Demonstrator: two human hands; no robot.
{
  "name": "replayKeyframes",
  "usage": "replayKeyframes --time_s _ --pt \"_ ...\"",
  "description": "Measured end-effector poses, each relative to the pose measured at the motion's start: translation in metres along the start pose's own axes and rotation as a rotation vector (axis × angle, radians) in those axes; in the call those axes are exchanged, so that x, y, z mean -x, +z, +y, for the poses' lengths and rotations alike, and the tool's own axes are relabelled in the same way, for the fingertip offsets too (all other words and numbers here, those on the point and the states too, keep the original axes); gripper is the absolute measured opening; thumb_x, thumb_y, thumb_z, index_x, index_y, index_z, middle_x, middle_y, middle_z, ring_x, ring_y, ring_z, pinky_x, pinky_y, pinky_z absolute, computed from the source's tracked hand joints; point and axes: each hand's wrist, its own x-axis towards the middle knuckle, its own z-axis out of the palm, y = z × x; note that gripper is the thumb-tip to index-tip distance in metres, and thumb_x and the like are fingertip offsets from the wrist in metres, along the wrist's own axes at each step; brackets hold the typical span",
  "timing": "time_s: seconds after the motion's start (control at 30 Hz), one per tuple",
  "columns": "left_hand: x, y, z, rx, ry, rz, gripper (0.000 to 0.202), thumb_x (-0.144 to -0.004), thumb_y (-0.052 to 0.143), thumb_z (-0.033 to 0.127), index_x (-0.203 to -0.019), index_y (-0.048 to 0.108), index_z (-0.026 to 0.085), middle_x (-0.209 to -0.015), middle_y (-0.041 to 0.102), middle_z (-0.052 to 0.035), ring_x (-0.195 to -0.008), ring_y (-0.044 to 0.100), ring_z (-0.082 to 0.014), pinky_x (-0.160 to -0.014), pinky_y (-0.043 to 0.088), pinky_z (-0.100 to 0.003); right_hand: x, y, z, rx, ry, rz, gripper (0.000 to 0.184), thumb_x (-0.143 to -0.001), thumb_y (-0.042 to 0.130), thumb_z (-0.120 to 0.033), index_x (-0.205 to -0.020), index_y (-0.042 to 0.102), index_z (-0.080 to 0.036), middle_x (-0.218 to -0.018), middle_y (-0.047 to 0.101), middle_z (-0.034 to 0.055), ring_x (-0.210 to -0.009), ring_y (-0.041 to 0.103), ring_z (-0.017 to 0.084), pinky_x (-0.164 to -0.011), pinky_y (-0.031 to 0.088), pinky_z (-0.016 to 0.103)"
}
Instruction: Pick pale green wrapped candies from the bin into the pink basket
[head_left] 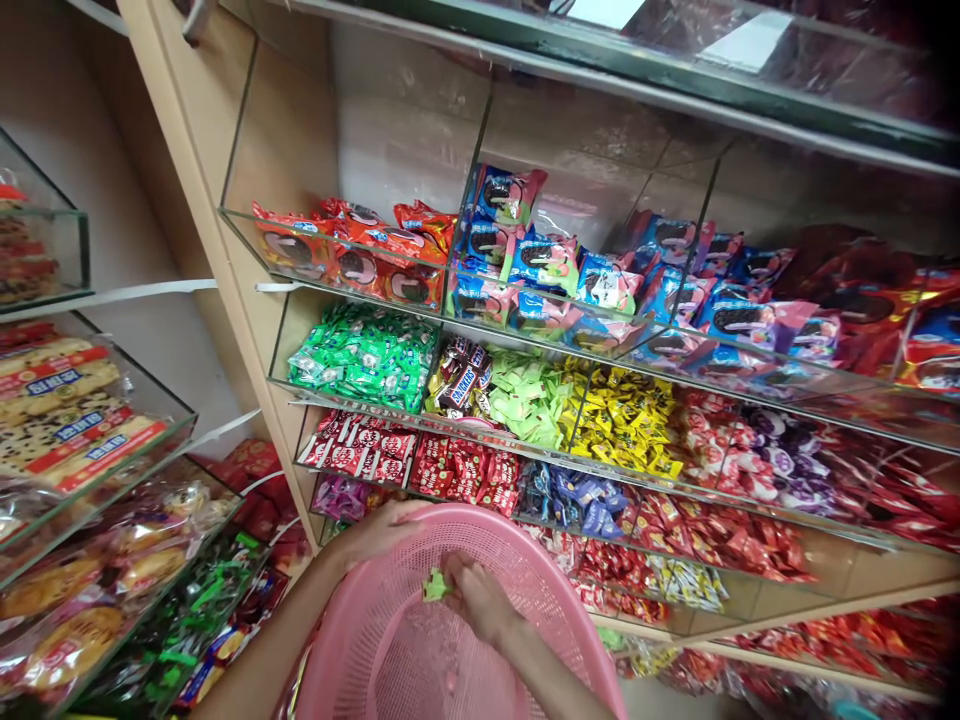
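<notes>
A pink plastic basket (517,545) with perforated walls fills the lower middle of the head view, tilted so its inside shows. My left hand (386,535) grips the basket's rim at the far left side. Inside the basket's opening, my right hand (476,590) is closed on light green wrapped candy (435,585), which pokes out from the fingers. How many pieces it holds I cannot tell. Similar light green candies (529,395) lie in a glass compartment on the shelf ahead. Beside them are Snickers bars (461,380) and yellow-wrapped candies (626,415).
Glass-fronted shelves (525,320) rise ahead, with Oreo packs (544,260) above and green-wrapped candies (367,350) at the left. Red candy packets (465,475) lie in a lower row. At my left, another glass shelf holds packaged biscuits (67,400). A wooden upright (202,220) stands between the shelf units.
</notes>
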Motion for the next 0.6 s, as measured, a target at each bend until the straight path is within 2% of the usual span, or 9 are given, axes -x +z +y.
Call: replayKeyframes --time_s 0.1,0.17,0.23,0.33,0.43,0.5,0.6 --pt "0.000 0.000 0.001 0.009 0.014 0.009 0.047 -0.084 0.050 0.033 -0.128 0.050 0.017 -0.128 0.051 -0.0057 -0.113 0.049 -0.0210 -0.097 0.036 -0.027 0.005 -0.021 -0.010 -0.027 -0.042 0.018 0.020 -0.071 0.064 -0.019 -0.087 0.052 -0.018 -0.097 0.058 0.0039 -0.081 0.054 0.017 -0.063 0.036 0.025" --pt "-0.001 -0.001 0.000 0.019 0.009 0.042 0.048 -0.084 0.052 0.035 -0.129 0.049 0.017 -0.129 0.051 -0.0066 -0.115 0.048 -0.0216 -0.099 0.035 -0.029 0.010 -0.051 -0.023 -0.074 -0.100 0.066 0.019 -0.073 0.065 -0.025 -0.086 0.052 -0.019 -0.094 0.059 0.0029 -0.078 0.055 0.016 -0.062 0.036 0.024" --pt "-0.001 -0.002 -0.001 0.082 -0.009 0.068 0.051 -0.083 0.053 0.038 -0.130 0.047 0.017 -0.130 0.049 -0.0074 -0.116 0.047 -0.0224 -0.099 0.036 -0.031 0.017 -0.093 -0.038 -0.107 -0.149 0.158 0.013 -0.079 0.059 -0.027 -0.088 0.052 -0.020 -0.090 0.059 0.0025 -0.073 0.054 0.015 -0.060 0.037 0.024" --pt "0.002 -0.002 -0.003 0.259 0.005 0.027 0.056 -0.084 0.053 0.040 -0.134 0.042 0.018 -0.131 0.048 -0.0084 -0.115 0.049 -0.0241 -0.094 0.041 -0.032 0.024 -0.162 -0.055 -0.092 -0.254 0.329 0.008 -0.085 0.051 -0.025 -0.091 0.053 -0.020 -0.089 0.059 0.0030 -0.072 0.053 0.014 -0.063 0.038 0.024" --pt "0.004 -0.002 -0.002 0.316 -0.024 0.055 0.056 -0.083 0.055 0.041 -0.132 0.044 0.018 -0.131 0.048 -0.0081 -0.117 0.048 -0.0247 -0.092 0.043 -0.032 0.018 -0.218 -0.056 -0.042 -0.316 0.528 0.011 -0.087 0.049 -0.029 -0.087 0.055 -0.019 -0.083 0.060 0.0034 -0.073 0.054 0.014 -0.067 0.040 0.026" --pt "0.004 -0.002 0.002 0.324 -0.038 0.055 0.056 -0.082 0.056 0.041 -0.131 0.044 0.018 -0.131 0.048 -0.0083 -0.115 0.049 -0.0248 -0.091 0.043 -0.032 0.005 -0.240 -0.049 -0.001 -0.299 0.615 0.010 -0.086 0.050 -0.028 -0.085 0.055 -0.019 -0.078 0.060 0.0025 -0.069 0.053 0.014 -0.065 0.040 0.026" --pt "0.003 -0.002 0.011 0.313 -0.037 0.046 0.056 -0.081 0.056 0.042 -0.131 0.045 0.019 -0.129 0.050 -0.0082 -0.113 0.051 -0.0239 -0.091 0.043 -0.032 -0.021 -0.253 -0.040 0.110 -0.252 0.606 0.007 -0.082 0.055 -0.024 -0.086 0.056 -0.018 -0.080 0.060 0.0030 -0.070 0.053 0.014 -0.065 0.039 0.026"
